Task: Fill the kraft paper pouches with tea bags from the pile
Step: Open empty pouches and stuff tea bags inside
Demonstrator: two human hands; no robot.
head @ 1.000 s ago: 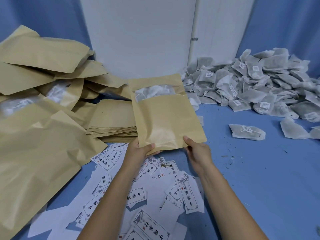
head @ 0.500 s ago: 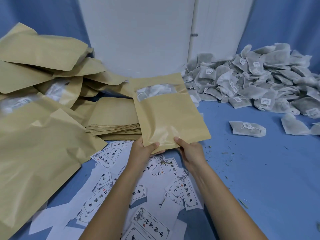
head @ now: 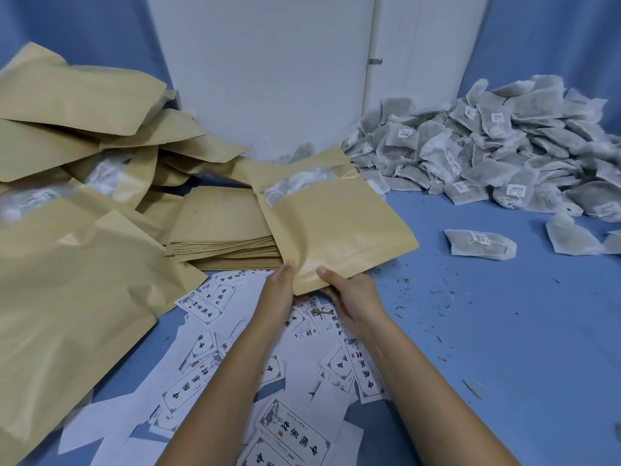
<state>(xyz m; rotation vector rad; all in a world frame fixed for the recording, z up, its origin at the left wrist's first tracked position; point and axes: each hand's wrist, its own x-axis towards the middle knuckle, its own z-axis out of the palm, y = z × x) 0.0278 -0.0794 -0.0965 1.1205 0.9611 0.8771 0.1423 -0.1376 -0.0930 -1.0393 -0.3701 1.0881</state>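
Head view, nearest first: printed labels [head: 292,432] lie scattered under my forearms on the near part of the blue surface [head: 504,331]. Just beyond them my left hand [head: 280,290] and right hand [head: 353,294] each pinch the near edge of one kraft paper pouch [head: 336,230], thumbs on top and fingers curled beneath, the two hands close together. The pouch is skewed, its far end pointing away to the right, and tea bags [head: 302,183] show through the clear window at that end. Whether the far end rests on anything I cannot tell.

I judge it filled, so the step is to settle it and set it aside. To do that well I would:
- keep the pinch on the stiff bottom seam, not the soft belly;
- hold the window end no lower than my hands, in case the mouth there is unsealed;
- swing left without sweeping the stack of flat pouches [head: 221,227] just beside it.

Filled pouches [head: 67,264] are heaped along the left side. A tea bag pile [head: 504,153] fills the far right corner, with one loose tea bag [head: 480,242] in front of it, well apart from my hands.
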